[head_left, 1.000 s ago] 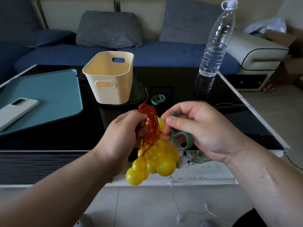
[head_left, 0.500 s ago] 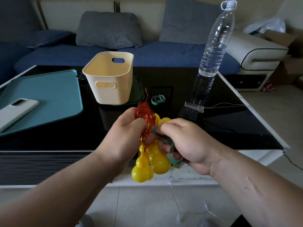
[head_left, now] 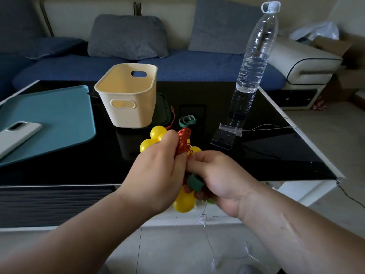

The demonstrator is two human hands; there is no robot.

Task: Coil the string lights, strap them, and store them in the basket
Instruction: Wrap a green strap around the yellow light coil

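My left hand point(head_left: 156, 173) grips the coiled string lights point(head_left: 183, 200), a bunch of yellow gourd-shaped bulbs with red wire point(head_left: 183, 141) sticking up above my fingers. My right hand point(head_left: 219, 178) pinches a green strap point(head_left: 194, 182) against the bundle, right beside my left hand. The cream basket point(head_left: 128, 95) stands upright on the black table point(head_left: 276, 155), behind and to the left of the bundle, with nothing seen inside. A second green strap point(head_left: 187, 120) lies curled on the table beside the basket.
A tall water bottle point(head_left: 254, 56) stands at the right of the table. In front of it lies a clear plastic piece point(head_left: 230, 130) with thin wire trailing right. A teal mat point(head_left: 49, 119) with a white phone point(head_left: 15, 135) lies at the left. A sofa runs behind.
The bundle has turned in my left hand, so bulbs now stick out above it. My right hand has brought the green strap from beside the bundle down against its near side.
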